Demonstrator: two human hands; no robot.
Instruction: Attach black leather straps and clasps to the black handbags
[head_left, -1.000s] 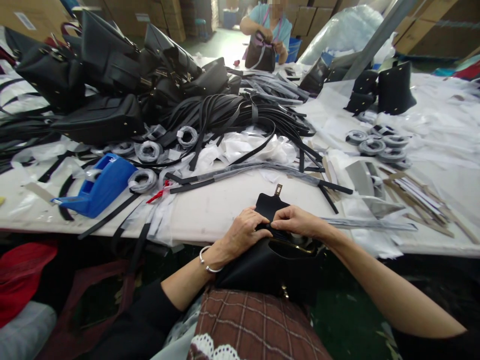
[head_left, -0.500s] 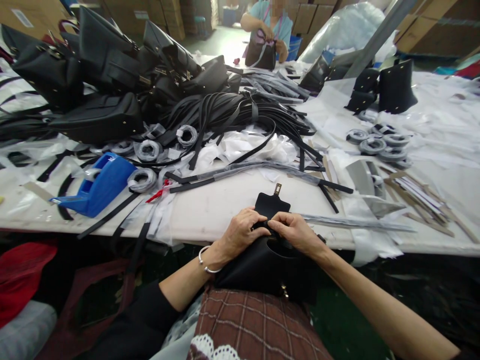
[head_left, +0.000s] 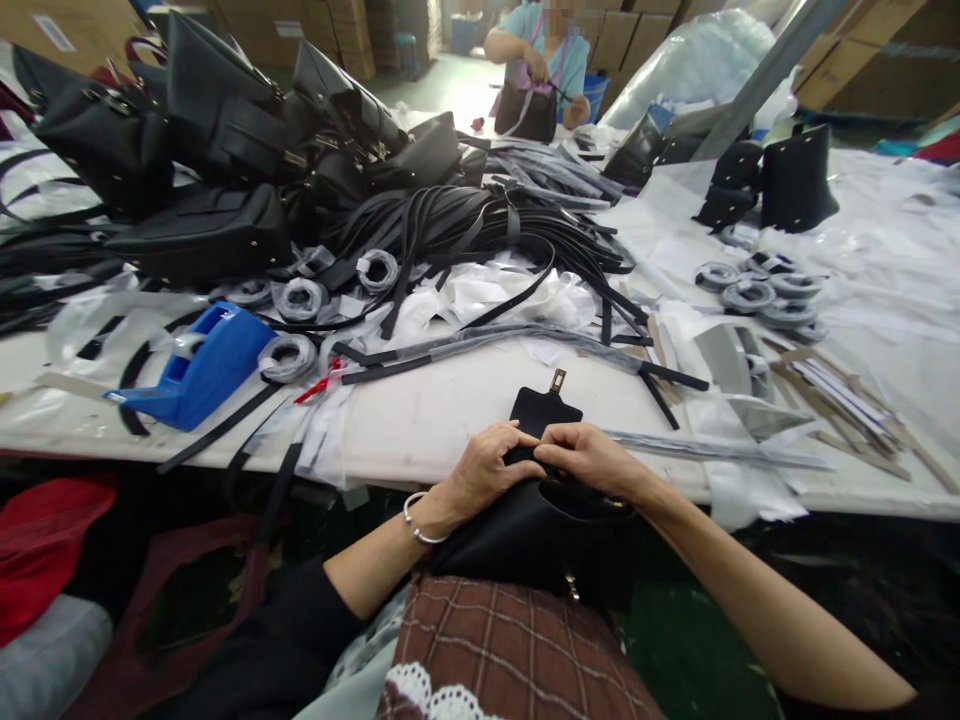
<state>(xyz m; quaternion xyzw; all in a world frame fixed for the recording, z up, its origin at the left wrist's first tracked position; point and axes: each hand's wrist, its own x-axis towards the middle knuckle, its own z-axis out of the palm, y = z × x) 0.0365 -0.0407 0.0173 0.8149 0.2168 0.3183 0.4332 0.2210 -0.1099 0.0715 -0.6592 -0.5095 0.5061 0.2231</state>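
Note:
A black handbag [head_left: 517, 545] rests on my lap against the table's front edge. Its flap [head_left: 546, 408] points away from me, with a gold-coloured clasp at the tip. My left hand [head_left: 495, 460] is closed on the bag's upper edge, thumb and fingers pinching the black material. Close beside it, nearly touching, my right hand [head_left: 585, 458] pinches the same edge just below the flap. What lies exactly between the fingertips is hidden. The bag's opening shows as a dark gap under my right hand.
Black bags [head_left: 202, 235] are heaped at the left behind a blue tape dispenser [head_left: 217, 350]. Bundled black straps [head_left: 450, 220] cross the middle. A grey tape dispenser [head_left: 731, 360] and coiled wrapped straps [head_left: 746, 292] sit right. Across the table a person [head_left: 544, 60] handles another bag.
My hands stay at the bag's edge with only small finger shifts. The view has moved slightly. Across the table, the person's hand has moved outward from the other bag.

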